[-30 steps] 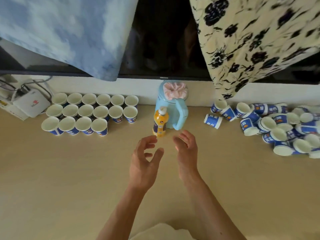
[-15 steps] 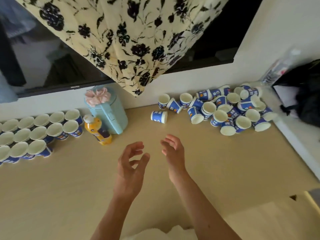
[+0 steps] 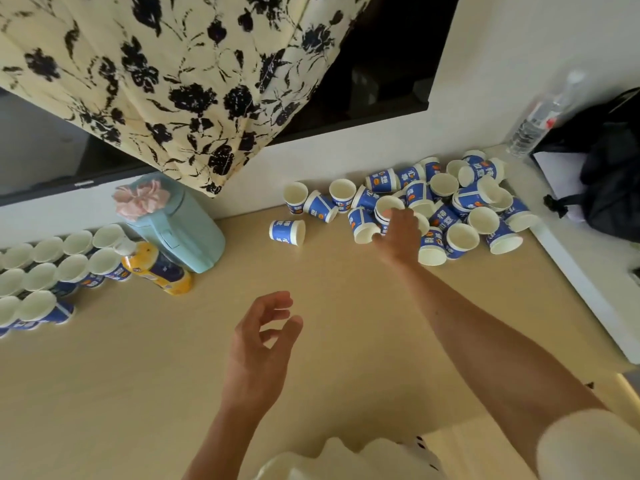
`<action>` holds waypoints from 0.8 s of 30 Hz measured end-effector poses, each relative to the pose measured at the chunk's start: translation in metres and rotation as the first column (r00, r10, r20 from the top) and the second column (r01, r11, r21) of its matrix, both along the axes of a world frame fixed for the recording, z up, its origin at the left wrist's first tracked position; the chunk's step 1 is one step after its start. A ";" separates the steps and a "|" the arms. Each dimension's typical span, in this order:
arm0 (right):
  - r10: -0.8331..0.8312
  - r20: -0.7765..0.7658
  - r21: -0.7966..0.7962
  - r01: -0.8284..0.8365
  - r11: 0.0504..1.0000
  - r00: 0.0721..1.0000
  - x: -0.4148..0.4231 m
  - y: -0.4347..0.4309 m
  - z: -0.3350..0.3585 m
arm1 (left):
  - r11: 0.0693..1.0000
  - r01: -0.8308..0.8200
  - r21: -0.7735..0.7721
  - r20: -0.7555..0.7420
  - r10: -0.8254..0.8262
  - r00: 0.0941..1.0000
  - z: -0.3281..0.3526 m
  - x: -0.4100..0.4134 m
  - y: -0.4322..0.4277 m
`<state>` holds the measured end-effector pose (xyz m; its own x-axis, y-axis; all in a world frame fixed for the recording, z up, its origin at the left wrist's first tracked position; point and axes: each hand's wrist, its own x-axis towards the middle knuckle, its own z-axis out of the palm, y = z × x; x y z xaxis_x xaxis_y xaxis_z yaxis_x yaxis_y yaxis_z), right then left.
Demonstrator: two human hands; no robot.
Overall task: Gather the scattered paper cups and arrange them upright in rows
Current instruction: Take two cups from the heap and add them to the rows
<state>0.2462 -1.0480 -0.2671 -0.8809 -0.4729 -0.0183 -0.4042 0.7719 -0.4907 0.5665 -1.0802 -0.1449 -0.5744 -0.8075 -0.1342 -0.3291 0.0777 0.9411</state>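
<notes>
Since half a second ago the right hand [image 3: 398, 233] has stretched out to the heap of paper cups [image 3: 446, 209] near the counter's [image 3: 138, 375] far right corner — arm nearly straight, fingers on a cup [image 3: 389, 206], grasp unclear. Left hand [image 3: 258, 344] hovers mid-counter, fingers loosely curled, holding nothing. Upright rows of cups [image 3: 59, 265] stand at the left edge.

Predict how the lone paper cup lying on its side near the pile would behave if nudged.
The cup lies on its side on the smooth table, so it would probably roll, curving since it tapers. Thin paper and empty, it likely slides easily and dents if squeezed.
</notes>
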 end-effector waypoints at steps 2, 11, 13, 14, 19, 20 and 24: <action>0.058 -0.120 0.162 -0.038 0.986 0.991 -0.017 0.005 -0.009 | 1.000 -0.005 0.000 0.009 0.005 1.000 -0.001 0.000 -0.001; 0.425 -0.174 0.479 -0.301 0.825 0.888 -0.039 0.011 -0.043 | 0.998 -0.061 0.036 0.040 0.059 0.997 -0.007 0.001 -0.009; 0.441 -0.164 0.465 -0.325 0.823 0.882 -0.040 0.010 -0.042 | 0.996 -0.073 0.049 0.035 0.071 0.997 -0.008 0.000 -0.009; 0.451 -0.160 0.456 -0.340 0.822 0.878 -0.041 0.010 -0.041 | 0.996 -0.075 0.054 0.034 0.073 0.997 -0.008 0.000 -0.009; 0.486 -0.178 0.364 -0.402 0.840 0.855 -0.048 0.016 -0.030 | 0.997 -0.059 0.056 0.044 0.057 0.997 -0.005 -0.002 -0.006; 0.480 -0.201 0.327 -0.404 0.855 0.854 -0.049 0.017 -0.026 | 0.997 -0.054 0.055 0.044 0.051 0.998 -0.005 -0.003 -0.006; 0.425 -0.280 0.146 -0.400 0.905 0.861 -0.051 0.018 -0.003 | 0.998 -0.035 0.057 0.049 0.032 0.998 -0.003 -0.005 -0.003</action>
<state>0.1956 -1.0304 -0.2696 -0.5750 -0.8023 0.1599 -0.8111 0.5335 -0.2397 0.5611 -1.0837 -0.1482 -0.5388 -0.8164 -0.2078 -0.3757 0.0121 0.9267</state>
